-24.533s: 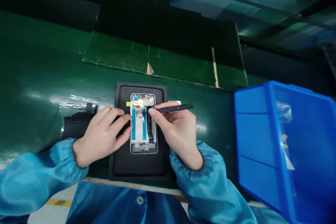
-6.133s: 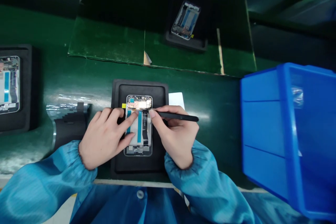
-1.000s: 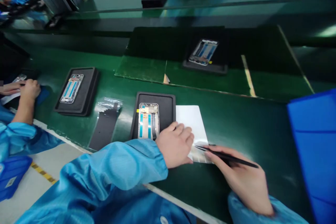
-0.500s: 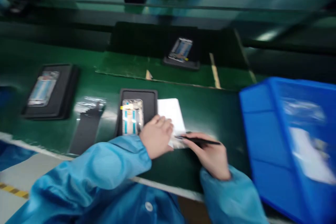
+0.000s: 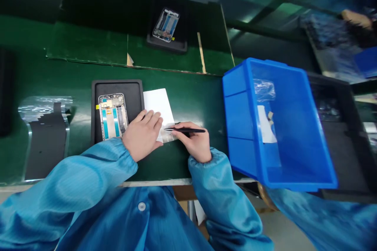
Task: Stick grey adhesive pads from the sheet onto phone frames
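My left hand (image 5: 143, 134) lies with its fingers spread over the left part of a white sheet (image 5: 160, 104) and the right edge of a black tray (image 5: 134, 96). In that tray rests an opened phone frame (image 5: 112, 117) with blue strips and a yellow tab. My right hand (image 5: 198, 141) grips black tweezers (image 5: 188, 130), whose tips point left at a clear film (image 5: 167, 137) on the sheet's lower end. Whether the tips pinch the film is too small to tell.
A blue bin (image 5: 241, 121) with film scraps stands at the right. Black strips in clear film (image 5: 45, 145) lie at the left. Behind, another black tray (image 5: 178, 45) holds a phone frame (image 5: 166, 24). Another person's blue sleeve (image 5: 330, 215) shows at lower right.
The view has swung to the right, so the bench things appear further left and more of the blue bin shows. My hands keep nearly the same place at the sheet.
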The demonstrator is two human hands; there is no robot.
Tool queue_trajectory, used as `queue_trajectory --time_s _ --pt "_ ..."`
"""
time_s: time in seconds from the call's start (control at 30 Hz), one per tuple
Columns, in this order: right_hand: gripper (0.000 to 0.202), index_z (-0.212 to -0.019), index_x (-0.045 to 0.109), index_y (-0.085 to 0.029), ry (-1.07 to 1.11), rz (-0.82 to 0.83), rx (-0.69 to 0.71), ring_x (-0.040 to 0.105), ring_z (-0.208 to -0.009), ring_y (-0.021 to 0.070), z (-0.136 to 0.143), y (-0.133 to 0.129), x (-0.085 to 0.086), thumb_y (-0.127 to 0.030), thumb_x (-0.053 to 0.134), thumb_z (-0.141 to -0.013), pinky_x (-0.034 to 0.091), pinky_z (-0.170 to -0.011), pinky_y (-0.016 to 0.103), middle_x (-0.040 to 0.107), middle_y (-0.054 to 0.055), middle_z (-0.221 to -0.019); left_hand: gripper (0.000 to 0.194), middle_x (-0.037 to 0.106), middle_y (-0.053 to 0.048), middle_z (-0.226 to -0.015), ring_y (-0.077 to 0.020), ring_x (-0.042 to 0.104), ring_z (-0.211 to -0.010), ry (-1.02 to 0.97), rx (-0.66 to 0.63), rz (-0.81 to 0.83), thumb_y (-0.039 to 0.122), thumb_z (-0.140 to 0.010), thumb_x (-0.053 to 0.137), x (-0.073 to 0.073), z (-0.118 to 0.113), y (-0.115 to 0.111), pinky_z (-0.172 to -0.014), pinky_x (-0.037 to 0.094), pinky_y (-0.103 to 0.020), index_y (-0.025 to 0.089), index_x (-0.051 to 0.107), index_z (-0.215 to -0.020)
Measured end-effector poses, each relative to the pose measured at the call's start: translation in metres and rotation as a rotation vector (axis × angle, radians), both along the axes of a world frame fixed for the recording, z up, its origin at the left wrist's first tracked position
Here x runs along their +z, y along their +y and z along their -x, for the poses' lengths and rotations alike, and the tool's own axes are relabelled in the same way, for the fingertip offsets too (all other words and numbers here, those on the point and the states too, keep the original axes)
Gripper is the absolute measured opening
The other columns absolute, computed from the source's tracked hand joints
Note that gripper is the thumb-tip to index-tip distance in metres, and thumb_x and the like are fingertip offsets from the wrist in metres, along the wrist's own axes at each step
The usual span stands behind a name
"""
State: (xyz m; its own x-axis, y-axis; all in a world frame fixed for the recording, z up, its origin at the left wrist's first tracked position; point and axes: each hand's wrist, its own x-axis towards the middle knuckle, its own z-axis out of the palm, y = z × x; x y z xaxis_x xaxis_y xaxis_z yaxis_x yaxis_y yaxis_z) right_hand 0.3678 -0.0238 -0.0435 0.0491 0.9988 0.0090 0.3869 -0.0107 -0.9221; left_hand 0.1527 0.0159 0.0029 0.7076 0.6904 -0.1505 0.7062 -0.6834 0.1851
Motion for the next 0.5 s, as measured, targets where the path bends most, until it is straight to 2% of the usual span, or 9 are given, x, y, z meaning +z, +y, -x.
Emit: queue_trajectory --time_s 0.27,0.4,0.5 --pt "0.018 -0.084 0.077 -0.022 0.03 0.014 -0.081 0.076 -0.078 0.0231 0.001 0.0 0.0 -0.033 0.087 -0.073 0.062 -0.078 0.037 0.08 0.004 -0.085 0.066 0.05 -0.017 -0.153 -0.0343 0.044 -0.142 -0.002 -0.008 0.004 0.048 -0.093 0.06 -0.001 0.001 0.0 -0.121 0.03 -0.049 0.005 0.05 -0.143" --pt "0.025 -0.08 0.074 -0.022 0.167 0.059 -0.168 0.077 -0.074 0.0248 -0.002 0.0 0.013 -0.035 0.09 -0.068 0.063 -0.069 0.036 0.08 0.005 -0.079 0.068 0.049 -0.019 -0.153 -0.0357 0.044 -0.142 -0.03 -0.01 0.009 0.047 -0.093 0.061 -0.006 0.001 0.002 -0.121 0.03 -0.05 0.004 0.049 -0.143" --pt "0.026 -0.081 0.073 -0.023 0.187 0.038 -0.211 0.077 -0.072 0.0249 0.001 -0.002 0.028 -0.037 0.091 -0.067 0.063 -0.067 0.037 0.079 0.005 -0.078 0.069 0.049 -0.019 -0.152 -0.0339 0.045 -0.142 -0.127 0.005 0.049 0.045 -0.089 0.067 -0.001 0.007 0.001 -0.121 0.03 -0.049 0.005 0.048 -0.143"
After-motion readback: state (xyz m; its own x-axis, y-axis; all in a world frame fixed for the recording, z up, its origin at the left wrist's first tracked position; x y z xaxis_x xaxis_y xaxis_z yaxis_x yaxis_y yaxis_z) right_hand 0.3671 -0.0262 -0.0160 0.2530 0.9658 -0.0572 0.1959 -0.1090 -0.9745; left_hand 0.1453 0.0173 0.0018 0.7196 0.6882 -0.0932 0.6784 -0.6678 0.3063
